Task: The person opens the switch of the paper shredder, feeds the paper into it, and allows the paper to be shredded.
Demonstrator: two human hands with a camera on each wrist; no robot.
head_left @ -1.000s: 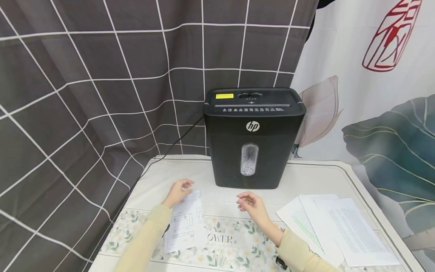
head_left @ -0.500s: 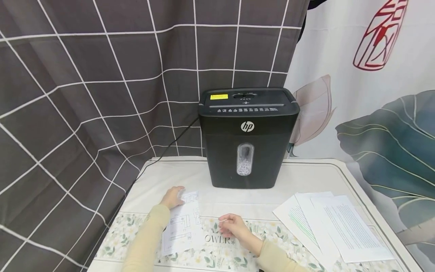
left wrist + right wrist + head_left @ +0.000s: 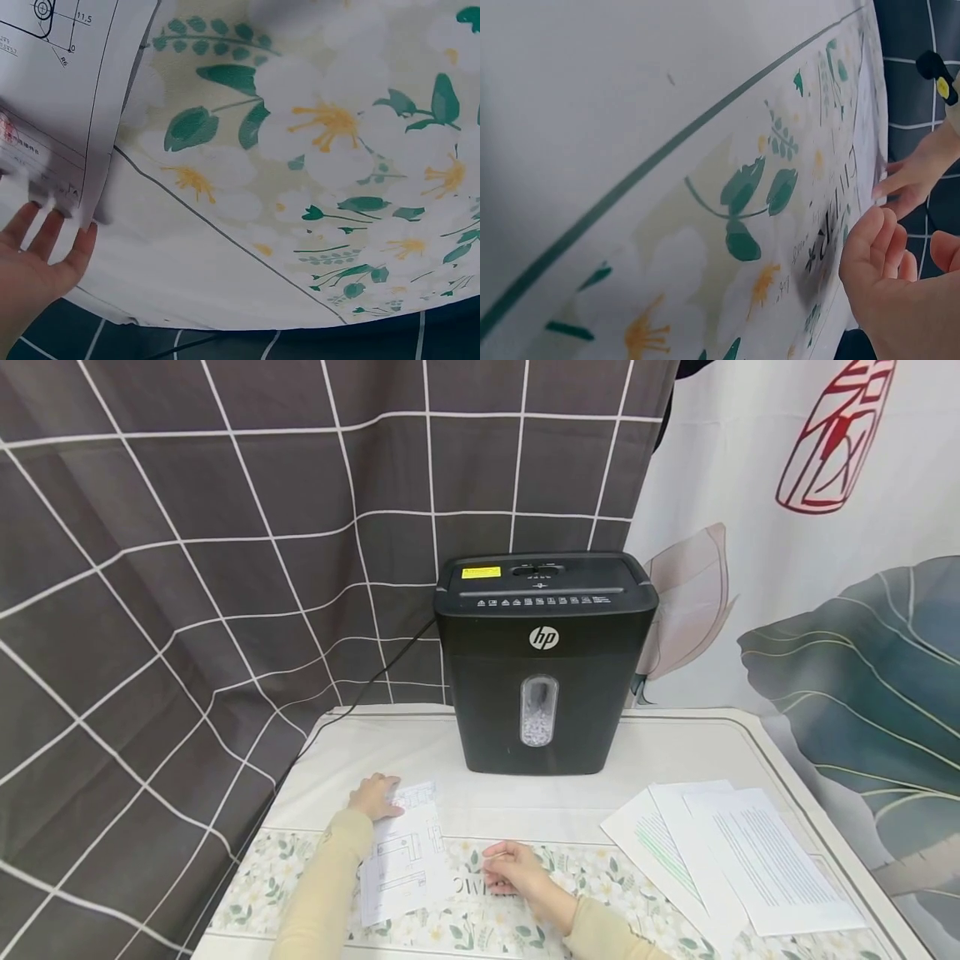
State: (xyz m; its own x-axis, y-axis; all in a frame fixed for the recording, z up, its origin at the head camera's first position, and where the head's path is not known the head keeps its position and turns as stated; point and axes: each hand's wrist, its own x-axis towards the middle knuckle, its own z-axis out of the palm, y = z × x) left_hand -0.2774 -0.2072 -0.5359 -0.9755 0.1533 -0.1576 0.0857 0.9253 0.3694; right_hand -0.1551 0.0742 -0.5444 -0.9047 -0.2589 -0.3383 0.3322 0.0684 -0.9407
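Note:
A printed sheet with line drawings [image 3: 405, 864] lies on the left part of the table. My left hand [image 3: 375, 797] rests at its upper left corner. In the left wrist view the spread fingertips of that hand [image 3: 41, 262] touch the edge of the sheet [image 3: 67, 97], near a red mark. To the right of the sheet, my right hand [image 3: 519, 870] is held over the flowered cloth, its fingers loosely bent and holding nothing. The right wrist view has this hand [image 3: 900, 292] low on the right, with the left hand [image 3: 919, 174] beyond it.
A black HP shredder [image 3: 546, 693] with shreds behind its window stands at the back of the table. Several overlapping printed papers [image 3: 780, 868] lie at the right. A black cord [image 3: 367, 689] runs from the shredder to the left, before a dark checked curtain [image 3: 300, 468].
My left hand has shifted left to the corner of the sheet. My right hand has come down and left, nearer the sheet. The head view has turned slightly right.

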